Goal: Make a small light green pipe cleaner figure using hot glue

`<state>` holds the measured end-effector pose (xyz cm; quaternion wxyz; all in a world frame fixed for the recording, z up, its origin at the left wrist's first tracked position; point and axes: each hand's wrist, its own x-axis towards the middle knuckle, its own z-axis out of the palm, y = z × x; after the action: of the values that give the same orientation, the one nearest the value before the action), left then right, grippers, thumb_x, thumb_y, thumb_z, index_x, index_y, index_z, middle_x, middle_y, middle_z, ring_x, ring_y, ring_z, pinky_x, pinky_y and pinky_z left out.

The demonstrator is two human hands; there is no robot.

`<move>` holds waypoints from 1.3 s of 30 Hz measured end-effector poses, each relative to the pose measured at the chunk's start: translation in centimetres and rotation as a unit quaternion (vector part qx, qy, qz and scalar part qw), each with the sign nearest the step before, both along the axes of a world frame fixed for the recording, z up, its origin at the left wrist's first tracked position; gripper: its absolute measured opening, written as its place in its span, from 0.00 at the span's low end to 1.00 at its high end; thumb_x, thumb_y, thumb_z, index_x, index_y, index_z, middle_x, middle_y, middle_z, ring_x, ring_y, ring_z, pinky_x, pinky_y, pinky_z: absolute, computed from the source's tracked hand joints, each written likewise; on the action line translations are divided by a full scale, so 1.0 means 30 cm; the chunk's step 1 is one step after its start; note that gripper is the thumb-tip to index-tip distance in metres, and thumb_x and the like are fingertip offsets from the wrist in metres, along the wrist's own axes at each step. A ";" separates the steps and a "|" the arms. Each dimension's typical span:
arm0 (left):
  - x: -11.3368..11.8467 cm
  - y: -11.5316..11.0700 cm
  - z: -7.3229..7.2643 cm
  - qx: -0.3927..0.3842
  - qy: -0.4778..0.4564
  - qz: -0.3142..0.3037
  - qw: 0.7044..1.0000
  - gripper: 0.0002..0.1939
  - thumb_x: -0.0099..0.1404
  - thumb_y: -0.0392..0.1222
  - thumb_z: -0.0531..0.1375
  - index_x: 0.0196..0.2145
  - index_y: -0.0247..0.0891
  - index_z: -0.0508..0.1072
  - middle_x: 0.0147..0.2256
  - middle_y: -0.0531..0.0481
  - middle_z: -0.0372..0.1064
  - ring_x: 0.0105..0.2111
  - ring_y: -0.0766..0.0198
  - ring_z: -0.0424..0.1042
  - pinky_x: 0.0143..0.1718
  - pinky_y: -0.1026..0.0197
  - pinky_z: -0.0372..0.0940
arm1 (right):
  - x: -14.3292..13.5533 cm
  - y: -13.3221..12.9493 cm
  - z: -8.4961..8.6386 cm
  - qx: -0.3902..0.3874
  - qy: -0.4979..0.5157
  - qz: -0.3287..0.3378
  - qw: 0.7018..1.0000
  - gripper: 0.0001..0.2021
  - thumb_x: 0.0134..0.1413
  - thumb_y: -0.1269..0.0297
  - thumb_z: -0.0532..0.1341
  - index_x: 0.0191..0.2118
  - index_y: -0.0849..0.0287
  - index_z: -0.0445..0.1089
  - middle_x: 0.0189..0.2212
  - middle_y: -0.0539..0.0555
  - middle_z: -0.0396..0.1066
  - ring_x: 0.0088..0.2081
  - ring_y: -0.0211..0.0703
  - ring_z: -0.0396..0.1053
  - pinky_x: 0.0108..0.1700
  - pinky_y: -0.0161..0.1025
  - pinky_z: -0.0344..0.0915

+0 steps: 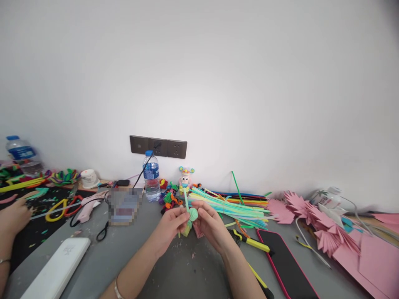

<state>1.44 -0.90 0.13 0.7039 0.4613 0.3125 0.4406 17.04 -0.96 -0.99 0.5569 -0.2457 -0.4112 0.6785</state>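
Observation:
A mint-green pipe cleaner (193, 214), wound into a small flat coil with one straight end sticking up, is between my two hands. My left hand (170, 228) pinches the coil's left side with thumb and forefinger. On the right side, the fingertips of my right hand (212, 226) close around the edge of the same coil. Just below and behind it lie small yellow-green and pink pieces, partly hidden by my fingers. Beyond my hands is a bundle of pale green and yellow pipe cleaners (224, 205).
Near the wall stand a water bottle (151, 178) and a small toy figure (185, 180). To the right are yellow-handled pliers (255, 244), a phone (285, 261) and folded pink paper (324, 224). A glue gun (87, 209), white box (57, 268) and another person's hand (14, 218) are leftward.

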 end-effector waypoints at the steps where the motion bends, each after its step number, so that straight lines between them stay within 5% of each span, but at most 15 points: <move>1: 0.000 0.000 0.001 -0.002 0.010 0.000 1.000 0.16 0.56 0.50 0.65 0.26 0.34 0.70 0.20 0.56 0.55 0.21 0.72 0.51 0.23 0.66 0.48 | -0.001 0.001 -0.003 0.000 -0.004 0.002 1.000 0.12 0.51 0.60 0.66 0.40 0.59 0.71 0.23 0.47 0.66 0.19 0.32 0.59 0.18 0.30 0.56; 7: -0.001 0.008 -0.003 -0.027 -0.007 0.034 0.999 0.16 0.55 0.51 0.66 0.28 0.34 0.72 0.21 0.56 0.58 0.22 0.73 0.53 0.24 0.68 0.50 | -0.001 0.006 -0.011 -0.034 -0.007 0.041 0.999 0.10 0.51 0.61 0.66 0.38 0.58 0.69 0.22 0.47 0.67 0.18 0.32 0.60 0.15 0.27 0.53; 16: 0.002 -0.002 0.013 -0.048 -0.040 0.047 0.997 0.21 0.46 0.45 0.73 0.38 0.34 0.78 0.29 0.50 0.70 0.26 0.72 0.62 0.28 0.68 0.56 | -0.007 -0.002 0.010 -0.081 0.062 0.041 0.994 0.11 0.47 0.64 0.70 0.36 0.59 0.70 0.28 0.49 0.73 0.28 0.33 0.70 0.32 0.28 0.65; 27: 0.002 -0.002 0.008 -0.043 -0.040 0.054 0.997 0.16 0.46 0.43 0.72 0.28 0.36 0.71 0.23 0.55 0.66 0.24 0.71 0.64 0.25 0.68 0.55 | -0.009 0.005 -0.009 -0.088 0.037 0.041 0.995 0.12 0.47 0.60 0.70 0.34 0.60 0.70 0.22 0.47 0.69 0.20 0.31 0.64 0.20 0.27 0.57; 39: -0.015 0.040 -0.053 -0.038 -0.060 0.066 0.995 0.18 0.51 0.48 0.69 0.36 0.36 0.74 0.32 0.50 0.72 0.29 0.68 0.68 0.30 0.65 0.60 | -0.028 0.003 -0.005 -0.069 -0.007 0.027 0.997 0.13 0.45 0.63 0.71 0.35 0.64 0.71 0.25 0.51 0.70 0.25 0.35 0.67 0.23 0.30 0.58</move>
<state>0.99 0.31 -1.46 0.7076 0.3854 0.3163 0.5007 16.20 -0.87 -1.13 0.5171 -0.2776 -0.3739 0.7182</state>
